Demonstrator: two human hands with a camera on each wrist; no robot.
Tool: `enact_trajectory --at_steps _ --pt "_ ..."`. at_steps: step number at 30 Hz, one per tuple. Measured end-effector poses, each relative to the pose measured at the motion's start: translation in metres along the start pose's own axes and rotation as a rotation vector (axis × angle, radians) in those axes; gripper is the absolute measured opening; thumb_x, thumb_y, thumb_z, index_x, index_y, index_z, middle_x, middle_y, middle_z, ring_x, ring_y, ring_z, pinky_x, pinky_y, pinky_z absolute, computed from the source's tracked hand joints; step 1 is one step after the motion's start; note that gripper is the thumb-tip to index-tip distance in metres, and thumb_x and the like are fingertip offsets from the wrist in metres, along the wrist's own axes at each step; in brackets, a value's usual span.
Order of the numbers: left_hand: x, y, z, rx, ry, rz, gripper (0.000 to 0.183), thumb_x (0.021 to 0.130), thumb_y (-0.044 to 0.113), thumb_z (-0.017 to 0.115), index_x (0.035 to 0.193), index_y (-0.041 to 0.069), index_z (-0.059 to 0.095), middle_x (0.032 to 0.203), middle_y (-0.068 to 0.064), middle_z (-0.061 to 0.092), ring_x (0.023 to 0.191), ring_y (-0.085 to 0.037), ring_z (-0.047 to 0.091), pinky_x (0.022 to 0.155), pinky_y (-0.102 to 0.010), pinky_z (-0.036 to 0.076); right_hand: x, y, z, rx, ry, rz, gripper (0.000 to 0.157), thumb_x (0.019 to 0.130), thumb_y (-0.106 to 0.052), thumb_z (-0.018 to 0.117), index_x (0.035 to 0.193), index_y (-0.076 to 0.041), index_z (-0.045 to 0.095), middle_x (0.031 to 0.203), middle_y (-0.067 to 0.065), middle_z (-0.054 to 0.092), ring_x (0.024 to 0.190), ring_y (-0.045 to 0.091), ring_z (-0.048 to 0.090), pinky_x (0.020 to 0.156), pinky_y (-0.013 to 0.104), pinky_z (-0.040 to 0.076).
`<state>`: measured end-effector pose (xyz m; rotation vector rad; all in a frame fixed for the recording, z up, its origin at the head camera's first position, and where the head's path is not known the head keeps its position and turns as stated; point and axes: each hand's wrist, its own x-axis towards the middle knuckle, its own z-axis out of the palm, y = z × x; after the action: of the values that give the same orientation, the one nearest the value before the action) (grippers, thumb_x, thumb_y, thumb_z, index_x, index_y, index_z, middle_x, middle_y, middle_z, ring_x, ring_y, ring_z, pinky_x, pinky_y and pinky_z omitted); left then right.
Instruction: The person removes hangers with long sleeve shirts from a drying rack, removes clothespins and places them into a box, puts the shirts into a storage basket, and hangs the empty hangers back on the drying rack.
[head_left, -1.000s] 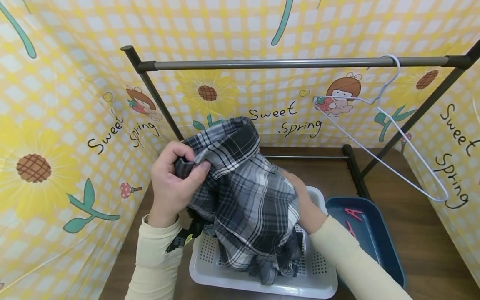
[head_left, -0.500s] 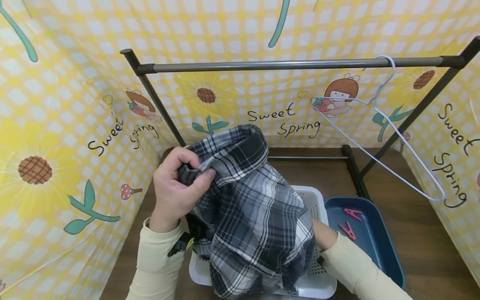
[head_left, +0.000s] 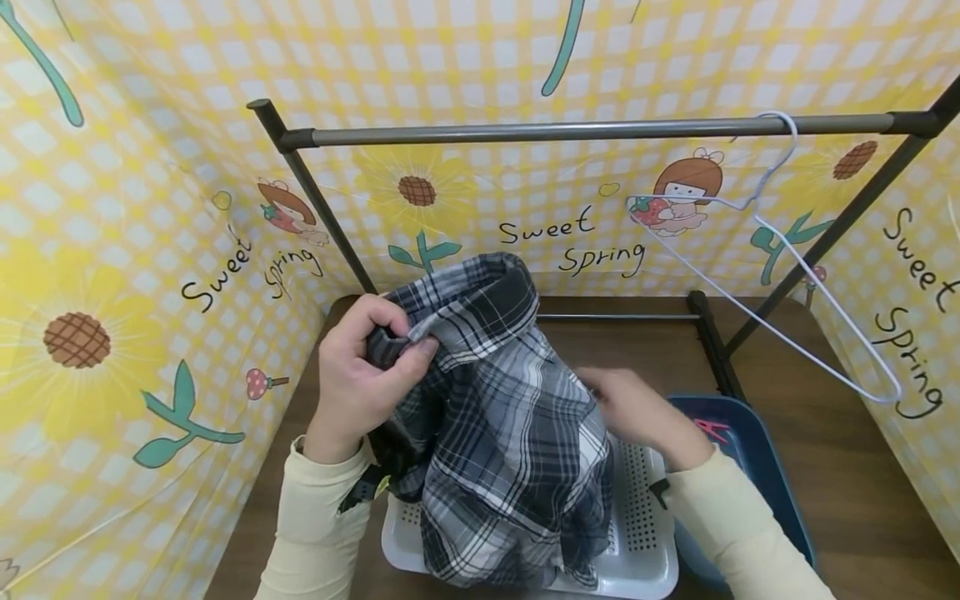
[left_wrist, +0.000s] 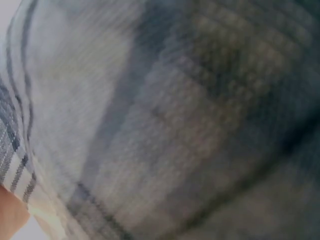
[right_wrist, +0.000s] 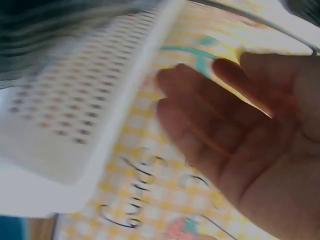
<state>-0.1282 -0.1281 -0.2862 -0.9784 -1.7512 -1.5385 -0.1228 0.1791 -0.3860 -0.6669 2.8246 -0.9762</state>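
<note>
My left hand (head_left: 360, 371) grips a grey, black and white plaid shirt (head_left: 525, 417) by its collar, fabric bunched between thumb and fingers. The shirt hangs down over a white perforated basket (head_left: 643, 500); its lower part reaches past the basket's front rim. Beside the shirt's right edge is my right hand (head_left: 637, 408), its fingertips partly hidden behind the cloth in the head view. In the right wrist view, that hand's fingers (right_wrist: 195, 140) are loosely bent with nothing between them, near the basket wall. Blurred shirt cloth (left_wrist: 150, 120) fills most of the left wrist view.
A dark metal rail (head_left: 525, 131) on a rack spans the back. A white wire hanger (head_left: 763, 182) hangs from its right part. Right of the basket, a blue tray (head_left: 780, 492) holds red clothespins (head_left: 708, 429). Yellow checked cloth (head_left: 480, 75) surrounds the wooden surface (head_left: 817, 467).
The right hand slid down behind the shirt, then came up and out to its right. The shirt's lower part now hangs over the front rim. The left hand shifted slightly right and down, still gripping the collar.
</note>
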Motion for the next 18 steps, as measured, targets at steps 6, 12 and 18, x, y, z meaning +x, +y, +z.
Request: enact_trajectory --at_steps 6,12,18 --pt "0.001 0.000 0.001 -0.037 -0.020 0.018 0.019 0.075 -0.004 0.070 0.084 -0.005 0.053 0.080 -0.006 0.056 0.069 -0.012 0.050 0.060 -0.020 0.042 -0.018 -0.041 -0.033 0.272 0.298 -0.137 0.026 0.107 -0.011 0.051 0.129 -0.008 0.064 0.112 0.003 0.070 0.101 0.021 0.067 0.085 0.038 0.054" --pt "0.001 0.002 0.008 -0.066 -0.088 0.041 0.019 0.078 -0.001 0.072 0.085 -0.002 0.054 0.081 -0.008 0.056 0.070 -0.014 0.051 0.061 -0.022 0.042 -0.029 -0.084 -0.040 0.364 0.303 -0.269 0.058 0.102 -0.022 0.063 0.155 -0.018 0.038 0.133 0.002 0.059 0.120 0.019 0.058 0.099 0.031 0.046" --pt "-0.001 0.005 0.011 -0.039 -0.202 0.044 0.033 0.095 0.029 0.074 0.091 0.001 0.057 0.086 -0.007 0.059 0.075 -0.017 0.054 0.067 -0.023 0.045 -0.029 -0.102 -0.038 0.244 0.383 -0.220 0.052 0.092 -0.018 0.077 0.139 -0.016 0.056 0.115 -0.006 0.067 0.106 0.012 0.063 0.091 0.040 0.051"
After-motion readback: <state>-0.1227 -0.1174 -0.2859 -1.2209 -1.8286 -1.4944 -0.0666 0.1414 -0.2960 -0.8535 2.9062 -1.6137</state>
